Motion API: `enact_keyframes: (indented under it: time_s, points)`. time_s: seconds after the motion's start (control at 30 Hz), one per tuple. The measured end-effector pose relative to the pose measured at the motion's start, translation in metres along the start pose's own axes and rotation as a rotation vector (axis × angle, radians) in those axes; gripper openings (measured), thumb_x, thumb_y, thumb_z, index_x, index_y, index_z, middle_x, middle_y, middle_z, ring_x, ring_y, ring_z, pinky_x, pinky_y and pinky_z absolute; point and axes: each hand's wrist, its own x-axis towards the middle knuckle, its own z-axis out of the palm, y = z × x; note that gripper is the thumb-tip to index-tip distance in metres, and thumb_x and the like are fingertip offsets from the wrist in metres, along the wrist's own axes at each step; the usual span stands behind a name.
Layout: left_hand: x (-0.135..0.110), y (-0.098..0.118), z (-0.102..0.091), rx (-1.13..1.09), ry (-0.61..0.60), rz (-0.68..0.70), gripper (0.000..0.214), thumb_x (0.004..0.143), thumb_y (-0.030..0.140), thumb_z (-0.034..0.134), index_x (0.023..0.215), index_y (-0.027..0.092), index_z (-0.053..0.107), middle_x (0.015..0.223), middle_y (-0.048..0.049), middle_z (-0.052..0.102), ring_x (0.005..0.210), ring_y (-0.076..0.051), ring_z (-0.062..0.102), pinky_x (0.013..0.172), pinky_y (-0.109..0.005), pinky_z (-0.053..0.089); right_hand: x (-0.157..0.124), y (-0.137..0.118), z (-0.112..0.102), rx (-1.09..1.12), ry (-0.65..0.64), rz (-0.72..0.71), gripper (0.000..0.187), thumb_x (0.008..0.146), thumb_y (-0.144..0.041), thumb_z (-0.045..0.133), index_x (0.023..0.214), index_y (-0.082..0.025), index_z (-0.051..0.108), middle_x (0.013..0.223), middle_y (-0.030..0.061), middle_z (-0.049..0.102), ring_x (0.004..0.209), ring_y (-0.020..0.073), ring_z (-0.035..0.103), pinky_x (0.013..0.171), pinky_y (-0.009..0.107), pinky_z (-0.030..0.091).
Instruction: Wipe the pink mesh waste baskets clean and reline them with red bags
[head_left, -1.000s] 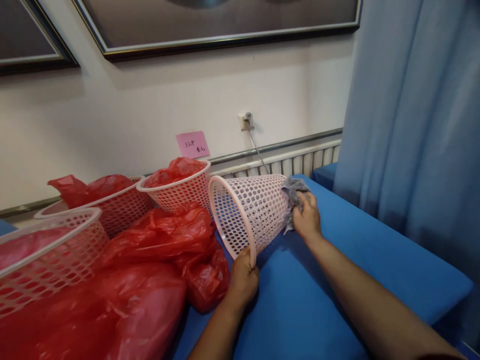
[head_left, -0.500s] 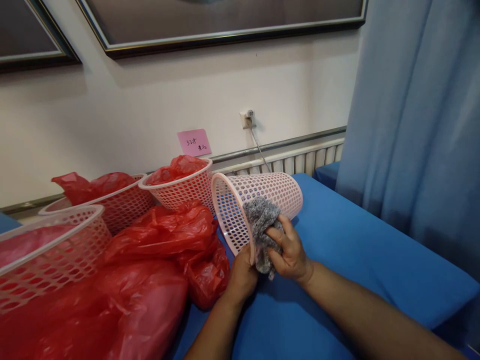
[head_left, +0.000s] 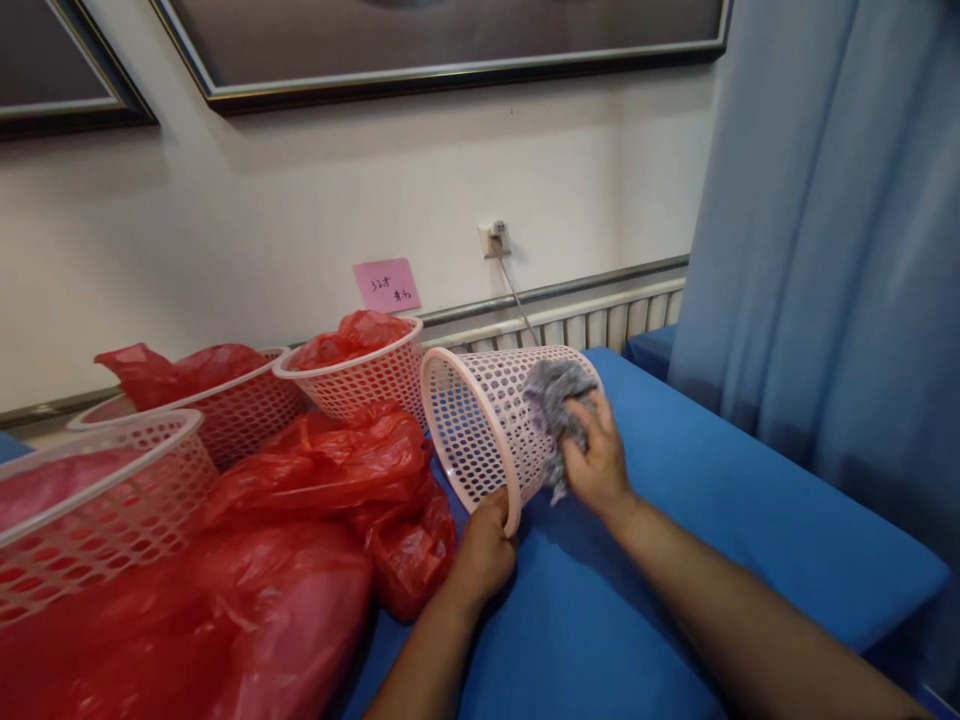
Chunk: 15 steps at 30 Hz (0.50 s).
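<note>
A pink perforated plastic basket (head_left: 484,420) lies on its side on the blue surface (head_left: 675,540), its mouth facing left and toward me. My left hand (head_left: 487,545) is closed on the lower part of its rim. My right hand (head_left: 596,460) presses a crumpled grey cloth (head_left: 553,395) against the basket's outer wall, near its closed end.
Three more pink baskets (head_left: 360,375) (head_left: 232,400) (head_left: 97,500) with red plastic bags (head_left: 300,520) fill the left side. A wall with a pink note (head_left: 386,285), a socket and cable (head_left: 495,240) stands behind. A blue curtain (head_left: 825,230) hangs at right.
My right hand has carried the grey cloth from near the basket's rim back along the wall toward its closed end. The left hand has kept its grip on the rim.
</note>
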Motion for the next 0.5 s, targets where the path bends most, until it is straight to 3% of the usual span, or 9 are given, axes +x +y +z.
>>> enact_keyframes:
  time_s: [0.07,0.13,0.23,0.3,0.4,0.5]
  points:
    - [-0.002,0.01,-0.002,-0.034,0.029,-0.046,0.06,0.067,0.003,0.056,0.123,0.017,0.07,0.123,-0.0094,0.073,0.117,-0.027,0.066,0.114,-0.047,0.045,-0.013,-0.031,-0.003,0.084,-0.133,-0.215,0.044,0.082,-0.015,0.053,0.124,-0.023,0.062,0.14,0.0123,0.047,0.128,0.0283,0.052,0.108,0.048,0.047]
    - [-0.004,0.021,-0.008,-0.127,0.139,-0.088,0.056,0.072,0.012,0.064,0.128,0.016,0.065,0.118,-0.0094,0.074,0.108,-0.026,0.069,0.106,-0.042,0.051,-0.022,-0.051,-0.006,0.152,-0.241,-0.343,0.046,0.079,-0.013,0.055,0.123,-0.024,0.062,0.135,0.0117,0.048,0.119,0.0274,0.056,0.1,0.046,0.053]
    - [-0.008,0.033,-0.021,-0.256,0.313,-0.1,0.049,0.077,0.024,0.069,0.125,0.017,0.064,0.113,-0.007,0.075,0.102,-0.024,0.07,0.097,-0.036,0.055,-0.027,-0.058,-0.006,0.147,-0.319,-0.426,0.044,0.077,-0.013,0.056,0.12,-0.023,0.064,0.126,0.0117,0.05,0.107,0.0265,0.058,0.089,0.044,0.057]
    - [-0.01,0.036,-0.028,-0.285,0.347,-0.105,0.04,0.08,0.03,0.07,0.118,0.016,0.068,0.112,-0.0068,0.076,0.101,-0.024,0.07,0.095,-0.034,0.056,-0.026,-0.051,-0.003,0.088,-0.311,-0.45,0.041,0.078,-0.013,0.055,0.116,-0.023,0.066,0.123,0.0117,0.051,0.104,0.0263,0.058,0.087,0.044,0.057]
    - [-0.012,0.033,-0.029,-0.281,0.347,-0.124,0.034,0.082,0.03,0.067,0.112,0.016,0.072,0.11,-0.0077,0.077,0.102,-0.025,0.071,0.095,-0.035,0.056,-0.015,-0.022,0.002,-0.046,-0.175,-0.313,0.037,0.079,-0.011,0.052,0.112,-0.022,0.067,0.128,0.0132,0.052,0.115,0.0288,0.056,0.097,0.049,0.053]
    - [-0.013,0.026,-0.021,-0.245,0.344,-0.118,0.045,0.076,0.019,0.063,0.121,0.016,0.07,0.119,-0.008,0.075,0.109,-0.026,0.07,0.1,-0.038,0.055,0.006,0.018,0.003,-0.154,-0.003,0.036,0.038,0.082,-0.014,0.05,0.116,-0.02,0.066,0.129,0.0147,0.053,0.124,0.0305,0.054,0.108,0.054,0.047]
